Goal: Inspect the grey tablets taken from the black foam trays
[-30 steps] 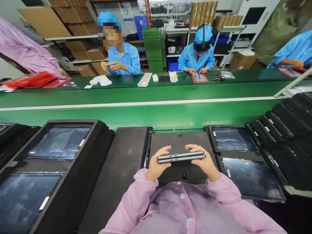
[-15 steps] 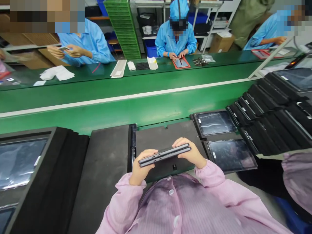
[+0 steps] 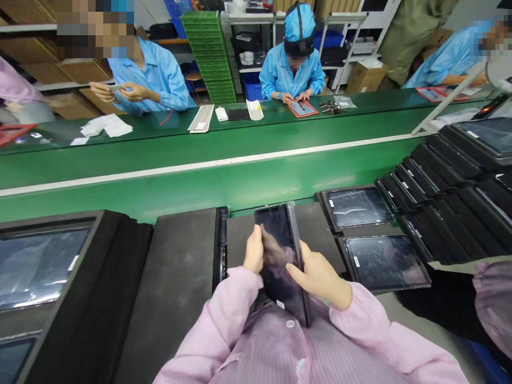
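Observation:
Two dark tablets, held together as a pair, stand tilted in front of my chest. The screen of the nearer tablet faces left and up, with a small white label near its lower end. Behind it, the second tablet shows mostly as a thin edge on the right. My left hand is closed on the left edge, its fingers partly hidden. My right hand wraps the right edge, thumb over the screen. Beneath them lies a black foam tray.
A flat black foam sheet lies to the left, beside stacked foam trays with tablets. On the right are two film-covered tablets and rows of black trays. Across the green conveyor, co-workers in blue sit at a bench.
The pair of tablets has turned from nearly level, edges toward me, to upright with a screen showing. My left hand has moved right and up along them; the right hand has shifted lower.

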`<state>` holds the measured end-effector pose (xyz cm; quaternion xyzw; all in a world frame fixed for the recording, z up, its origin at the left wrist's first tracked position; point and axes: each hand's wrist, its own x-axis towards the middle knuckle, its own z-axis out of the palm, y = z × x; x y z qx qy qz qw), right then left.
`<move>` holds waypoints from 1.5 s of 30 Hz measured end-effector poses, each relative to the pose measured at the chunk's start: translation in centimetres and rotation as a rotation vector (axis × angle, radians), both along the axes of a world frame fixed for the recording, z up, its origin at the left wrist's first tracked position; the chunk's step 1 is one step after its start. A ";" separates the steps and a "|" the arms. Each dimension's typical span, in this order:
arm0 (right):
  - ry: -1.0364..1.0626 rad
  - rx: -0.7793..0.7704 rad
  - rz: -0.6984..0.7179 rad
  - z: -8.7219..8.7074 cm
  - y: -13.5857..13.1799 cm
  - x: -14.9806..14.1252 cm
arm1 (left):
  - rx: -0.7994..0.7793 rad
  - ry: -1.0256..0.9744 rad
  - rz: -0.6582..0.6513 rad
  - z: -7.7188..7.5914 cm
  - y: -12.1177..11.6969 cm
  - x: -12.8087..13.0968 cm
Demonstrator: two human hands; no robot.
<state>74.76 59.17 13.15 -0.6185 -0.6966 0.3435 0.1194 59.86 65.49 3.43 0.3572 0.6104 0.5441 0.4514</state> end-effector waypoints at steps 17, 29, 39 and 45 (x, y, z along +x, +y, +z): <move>0.780 -0.215 -0.290 -3.0 7.8 -2.6 | 0.093 -0.212 -0.238 3.9 1.0 0.1; 0.912 -0.328 -0.326 -2.3 8.7 -2.2 | 0.129 -0.171 -0.296 4.3 1.2 -0.5; 0.929 -0.330 -0.324 -2.7 8.7 -2.5 | 0.092 -0.188 -0.324 5.1 1.4 -0.7; 0.925 -0.301 -0.340 -3.0 8.4 -2.5 | 0.104 -0.183 -0.339 4.5 1.3 -0.9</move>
